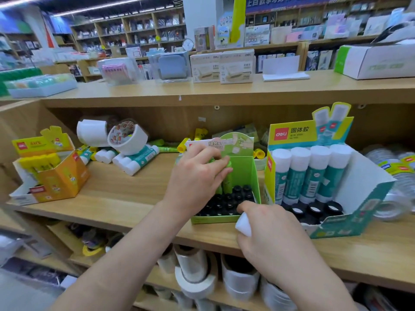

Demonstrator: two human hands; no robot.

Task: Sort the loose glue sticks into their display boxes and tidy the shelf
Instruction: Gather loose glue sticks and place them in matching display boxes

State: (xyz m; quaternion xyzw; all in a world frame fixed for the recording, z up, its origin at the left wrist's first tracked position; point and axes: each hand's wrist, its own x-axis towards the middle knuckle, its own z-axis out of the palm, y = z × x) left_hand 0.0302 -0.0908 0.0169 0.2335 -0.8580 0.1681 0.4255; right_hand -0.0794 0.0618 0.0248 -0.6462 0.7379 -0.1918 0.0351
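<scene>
My left hand (197, 178) grips green glue sticks (226, 182) standing in the green display box (244, 167), whose tray shows several black holes. My right hand (269, 239) holds a white-capped glue stick (243, 222) in front of that box. To the right stands the teal display box (350, 196) with a row of white-capped teal sticks (307, 173). A yellow and orange display box (56, 173) with yellow sticks sits at the left. Loose teal sticks (137, 159) and yellow-capped sticks (179, 147) lie at the back of the shelf.
Two white tape rolls (125, 135) rest on the loose sticks at the back left. Clear tape rolls (395, 198) crowd the right end of the shelf. The wooden shelf (125, 198) has a board above it, and tape rolls (197, 277) fill the shelf below.
</scene>
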